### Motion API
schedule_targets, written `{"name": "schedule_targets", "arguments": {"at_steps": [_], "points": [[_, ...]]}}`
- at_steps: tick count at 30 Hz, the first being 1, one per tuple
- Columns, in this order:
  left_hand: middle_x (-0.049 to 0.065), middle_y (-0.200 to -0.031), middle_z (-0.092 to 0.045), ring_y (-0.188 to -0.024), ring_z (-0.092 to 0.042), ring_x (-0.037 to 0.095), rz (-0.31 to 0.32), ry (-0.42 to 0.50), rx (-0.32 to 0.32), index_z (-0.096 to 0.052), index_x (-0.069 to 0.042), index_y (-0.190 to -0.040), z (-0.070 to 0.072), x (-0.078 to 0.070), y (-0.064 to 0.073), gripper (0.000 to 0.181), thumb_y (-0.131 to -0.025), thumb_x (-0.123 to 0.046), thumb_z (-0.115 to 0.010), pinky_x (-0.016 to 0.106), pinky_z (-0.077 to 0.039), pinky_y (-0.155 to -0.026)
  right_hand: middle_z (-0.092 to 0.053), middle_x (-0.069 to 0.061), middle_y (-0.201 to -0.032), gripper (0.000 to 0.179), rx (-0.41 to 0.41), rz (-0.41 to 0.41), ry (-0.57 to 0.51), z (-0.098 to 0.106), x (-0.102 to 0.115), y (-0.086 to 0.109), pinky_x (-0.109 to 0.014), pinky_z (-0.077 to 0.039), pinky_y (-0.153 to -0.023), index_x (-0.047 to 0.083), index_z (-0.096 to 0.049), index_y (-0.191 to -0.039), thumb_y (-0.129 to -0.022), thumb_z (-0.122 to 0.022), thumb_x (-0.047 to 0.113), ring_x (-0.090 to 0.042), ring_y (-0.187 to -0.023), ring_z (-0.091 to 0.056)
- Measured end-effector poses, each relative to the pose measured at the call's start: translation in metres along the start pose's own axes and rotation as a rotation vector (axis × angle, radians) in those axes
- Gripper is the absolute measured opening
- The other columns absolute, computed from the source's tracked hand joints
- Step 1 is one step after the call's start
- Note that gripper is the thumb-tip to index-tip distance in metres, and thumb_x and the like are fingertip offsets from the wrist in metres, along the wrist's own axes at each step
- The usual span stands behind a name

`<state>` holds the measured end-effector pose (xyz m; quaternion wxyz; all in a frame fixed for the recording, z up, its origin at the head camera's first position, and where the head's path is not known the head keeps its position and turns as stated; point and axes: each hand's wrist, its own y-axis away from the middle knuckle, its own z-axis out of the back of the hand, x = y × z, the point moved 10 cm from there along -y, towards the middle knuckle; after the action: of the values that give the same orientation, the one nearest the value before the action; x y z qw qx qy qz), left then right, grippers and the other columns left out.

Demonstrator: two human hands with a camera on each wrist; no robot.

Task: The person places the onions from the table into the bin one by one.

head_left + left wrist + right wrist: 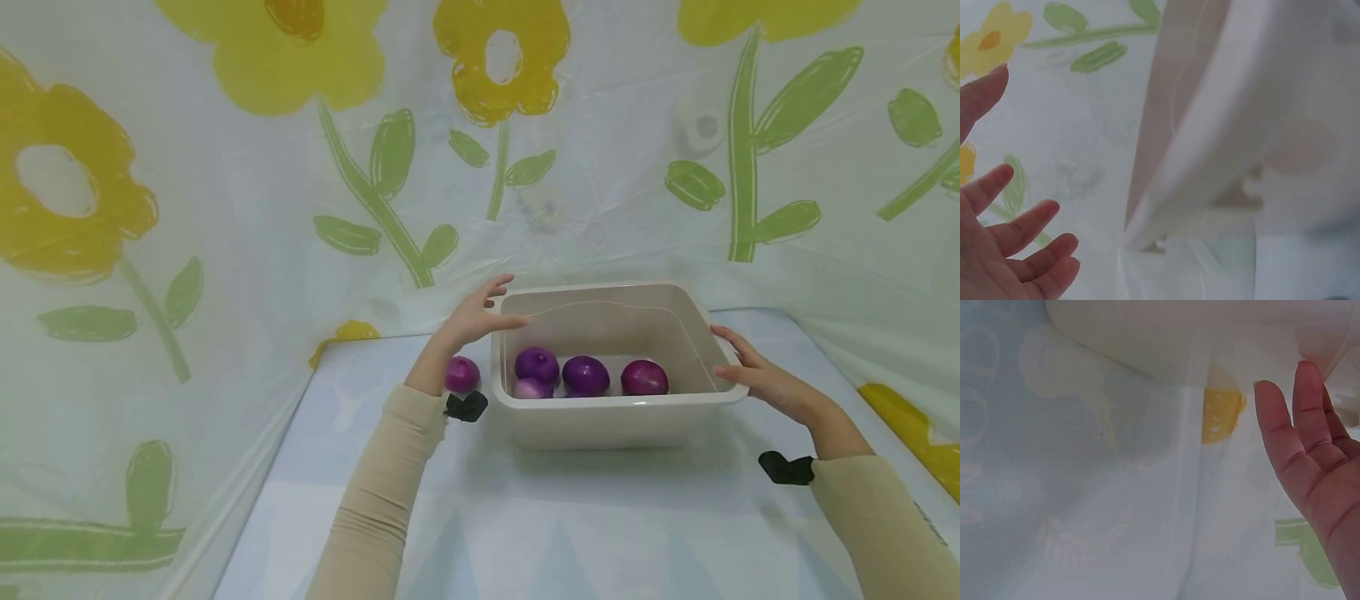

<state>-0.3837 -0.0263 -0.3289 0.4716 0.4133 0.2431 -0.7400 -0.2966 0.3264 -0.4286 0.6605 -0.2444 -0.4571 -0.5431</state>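
Observation:
A beige plastic bin stands on the table with several red onions inside, among them one onion at the right and another onion near the middle. One more red onion lies on the table left of the bin, partly behind the left wrist. My left hand is at the bin's left rim, thumb and fingers spread apart, holding nothing. At the opposite end, my right hand has its thumb at the rim. In the right wrist view, its fingers reach nearly straight along the bin's outer wall.
A pale patterned cloth covers the table. Behind and at the sides hangs a white curtain printed with yellow flowers and green leaves. Dark bands sit at both wrists.

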Motion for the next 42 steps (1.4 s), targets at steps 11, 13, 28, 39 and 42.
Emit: {"name": "schedule_targets", "arguments": {"at_steps": [11, 13, 28, 39, 42], "points": [[0.015, -0.144, -0.034, -0.129, -0.032, 0.039, 0.099, -0.007, -0.185, -0.032, -0.017, -0.142, 0.026, 0.072, -0.001, 0.07, -0.084, -0.042, -0.062, 0.051, -0.033, -0.102, 0.013, -0.022, -0.149, 0.075, -0.009, -0.001, 0.01, 0.001, 0.001, 0.002, -0.075, -0.023, -0.088, 0.033, 0.011, -0.145, -0.093, -0.043, 0.032, -0.051, -0.126, -0.008], [0.018, -0.143, -0.034, -0.129, -0.033, 0.039, 0.105, -0.035, -0.219, -0.033, -0.013, -0.141, 0.028, 0.088, -0.002, 0.068, -0.085, -0.04, -0.061, 0.051, -0.032, -0.103, 0.013, -0.022, -0.15, 0.075, -0.012, 0.0, 0.013, 0.001, 0.001, 0.002, -0.075, -0.022, -0.088, 0.035, 0.011, -0.145, -0.093, -0.043, 0.032, -0.051, -0.127, -0.008], [0.024, -0.14, -0.035, -0.129, -0.031, 0.041, 0.243, -0.168, -0.291, -0.037, -0.009, -0.138, 0.007, 0.188, 0.012, 0.073, -0.078, -0.028, -0.071, 0.055, -0.03, -0.103, 0.013, -0.02, -0.15, 0.076, -0.018, 0.002, 0.009, -0.001, 0.002, 0.002, -0.075, -0.021, -0.089, 0.033, 0.012, -0.145, -0.093, -0.044, 0.032, -0.051, -0.127, -0.008], [0.025, -0.135, -0.036, -0.123, -0.039, 0.041, 0.245, -0.137, -0.32, -0.033, -0.01, -0.14, -0.012, 0.212, 0.023, 0.08, -0.073, -0.022, -0.076, 0.056, -0.034, -0.099, 0.013, -0.022, -0.149, 0.074, -0.007, 0.0, 0.003, -0.001, 0.003, 0.002, -0.075, -0.021, -0.088, 0.031, 0.011, -0.145, -0.093, -0.042, 0.032, -0.051, -0.127, -0.006], [0.026, -0.132, -0.038, -0.122, -0.04, 0.041, 0.228, -0.116, -0.356, -0.035, -0.009, -0.138, -0.013, 0.212, 0.025, 0.075, -0.074, -0.017, -0.074, 0.056, -0.033, -0.1, 0.012, -0.023, -0.149, 0.074, -0.007, 0.005, 0.007, 0.0, 0.003, 0.002, -0.075, -0.022, -0.088, 0.029, 0.01, -0.146, -0.094, -0.042, 0.031, -0.051, -0.127, -0.007]]}}
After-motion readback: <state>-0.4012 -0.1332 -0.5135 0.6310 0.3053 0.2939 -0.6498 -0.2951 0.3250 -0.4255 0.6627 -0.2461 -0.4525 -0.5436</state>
